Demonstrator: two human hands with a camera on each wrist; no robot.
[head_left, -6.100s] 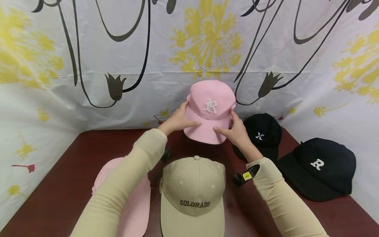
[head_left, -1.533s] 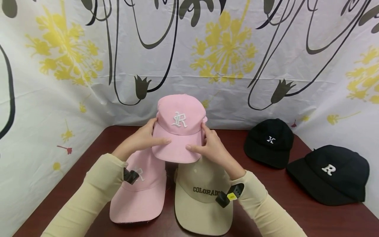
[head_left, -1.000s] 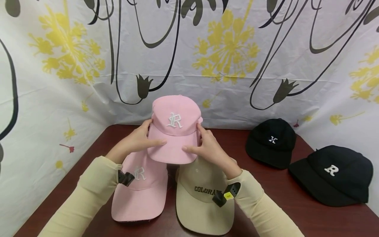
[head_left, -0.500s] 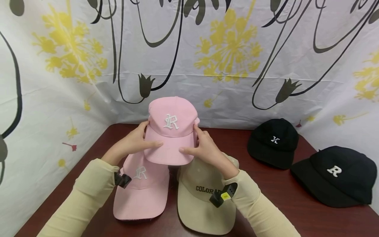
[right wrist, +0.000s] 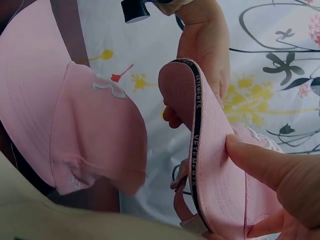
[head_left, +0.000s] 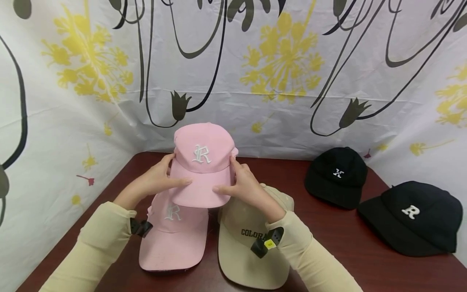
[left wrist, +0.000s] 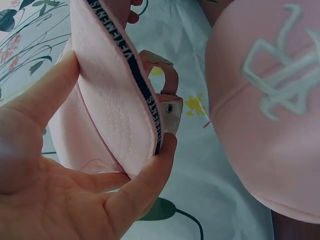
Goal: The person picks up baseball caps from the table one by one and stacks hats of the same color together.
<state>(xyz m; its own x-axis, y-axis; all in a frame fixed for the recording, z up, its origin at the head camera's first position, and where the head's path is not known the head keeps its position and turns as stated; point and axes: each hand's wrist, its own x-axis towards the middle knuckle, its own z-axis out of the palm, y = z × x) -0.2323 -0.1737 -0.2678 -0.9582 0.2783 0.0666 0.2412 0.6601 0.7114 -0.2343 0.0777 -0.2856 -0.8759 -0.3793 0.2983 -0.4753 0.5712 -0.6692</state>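
My left hand [head_left: 157, 177] and right hand [head_left: 247, 185] hold a pink baseball cap [head_left: 202, 188] from both sides, thumbs on top of the brim. It is raised above a second pink cap [head_left: 174, 247] and faces me with a white embroidered R. The left wrist view shows the held cap's brim [left wrist: 107, 95] with dark lettered tape along its underside edge. Pinched between thumb and fingers, the same brim [right wrist: 217, 165] appears in the right wrist view. The lower pink cap also bears an R; its crown is partly covered.
A beige COLORADO cap [head_left: 249, 259] sits right of the lower pink cap, partly under my right forearm. Two black caps, one with an X-like mark [head_left: 333, 184] and one with an R [head_left: 419, 213], rest at the right of the dark red table [head_left: 277, 170]. Patterned white fabric [head_left: 219, 73] surrounds it.
Both hands have carried the pink cap left from near the back middle, and it is now lower, over the other pink cap. The head view has shifted; the other caps look unmoved on the table.
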